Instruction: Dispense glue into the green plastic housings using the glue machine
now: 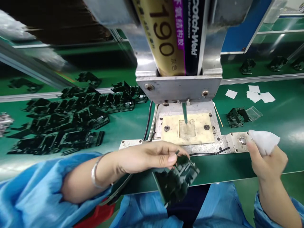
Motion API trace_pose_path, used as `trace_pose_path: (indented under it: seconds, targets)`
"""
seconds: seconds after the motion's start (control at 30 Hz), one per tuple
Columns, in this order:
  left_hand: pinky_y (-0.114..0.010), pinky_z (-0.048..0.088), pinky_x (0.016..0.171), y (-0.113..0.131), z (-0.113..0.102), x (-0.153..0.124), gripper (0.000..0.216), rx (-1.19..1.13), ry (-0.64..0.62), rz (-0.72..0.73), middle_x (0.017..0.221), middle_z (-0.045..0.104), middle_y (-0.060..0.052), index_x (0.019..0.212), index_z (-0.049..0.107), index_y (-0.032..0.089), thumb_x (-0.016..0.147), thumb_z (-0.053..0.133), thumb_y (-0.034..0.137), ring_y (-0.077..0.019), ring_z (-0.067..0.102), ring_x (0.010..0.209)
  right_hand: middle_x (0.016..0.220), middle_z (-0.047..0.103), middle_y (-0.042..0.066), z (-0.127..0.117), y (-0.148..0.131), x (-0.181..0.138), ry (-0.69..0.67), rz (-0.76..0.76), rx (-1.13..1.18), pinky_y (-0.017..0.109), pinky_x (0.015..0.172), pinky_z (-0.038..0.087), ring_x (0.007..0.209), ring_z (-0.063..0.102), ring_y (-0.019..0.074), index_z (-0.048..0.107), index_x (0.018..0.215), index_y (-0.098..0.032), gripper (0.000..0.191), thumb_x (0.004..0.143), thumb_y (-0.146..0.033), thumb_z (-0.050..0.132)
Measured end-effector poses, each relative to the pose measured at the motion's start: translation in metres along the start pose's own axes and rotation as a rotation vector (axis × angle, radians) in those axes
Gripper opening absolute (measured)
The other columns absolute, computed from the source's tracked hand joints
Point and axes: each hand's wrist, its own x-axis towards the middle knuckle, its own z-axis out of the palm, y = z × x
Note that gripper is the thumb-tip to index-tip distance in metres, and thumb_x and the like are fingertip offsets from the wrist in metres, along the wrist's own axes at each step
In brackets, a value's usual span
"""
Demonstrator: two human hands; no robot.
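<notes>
My left hand point(152, 156) grips a black molded plastic part point(175, 180) between thumb and fingers, tilted over the bench's front edge. In my right hand point(268, 161) is a bunched white wipe point(264, 141), held beside a round metal button point(242, 141) on a steel bracket. Between the hands and farther back, a dispensing needle point(184, 112) points down at the recess of a cream fixture block point(165, 129). The recess holds no black part. Above the needle, an adhesive cartridge point(171, 34) labelled Scotch-Weld sits in a metal holder.
Many similar black parts point(71, 117) lie in rows on the left of the green bench. To the right are another black part point(236, 117), a clear plastic piece point(254, 113), white paper squares point(267, 97) and a thin stick point(218, 114). A black cable point(209, 153) runs along the fixture's front.
</notes>
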Motion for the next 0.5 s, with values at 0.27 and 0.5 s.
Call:
trace_pose_path:
  seconds: [0.27,0.5]
  targets:
    - [-0.023,0.043,0.059,-0.009,0.023,0.001,0.075,-0.254,-0.227,-0.087,0.072,0.064,-0.007,0.101,0.076,0.009,0.072,0.071,0.078,-0.015,0.051,0.063,0.059,0.044,-0.002,0.023,-0.129,0.011,-0.82,-0.561,0.812,0.029,0.051,0.029,0.049,0.043,0.0117,0.055,0.063,-0.019,0.075,0.104,-0.076,0.027]
    - [-0.021,0.045,0.069,-0.013,0.022,-0.002,0.069,-0.154,-0.227,-0.017,0.08,0.064,-0.004,0.1,0.071,0.01,0.079,0.068,0.076,-0.0145,0.053,0.073,0.056,0.041,-0.002,0.05,-0.124,0.002,-0.99,-0.562,0.801,0.029,0.052,0.027,0.049,0.041,0.0125,0.046,0.061,-0.02,0.083,0.096,-0.086,0.013]
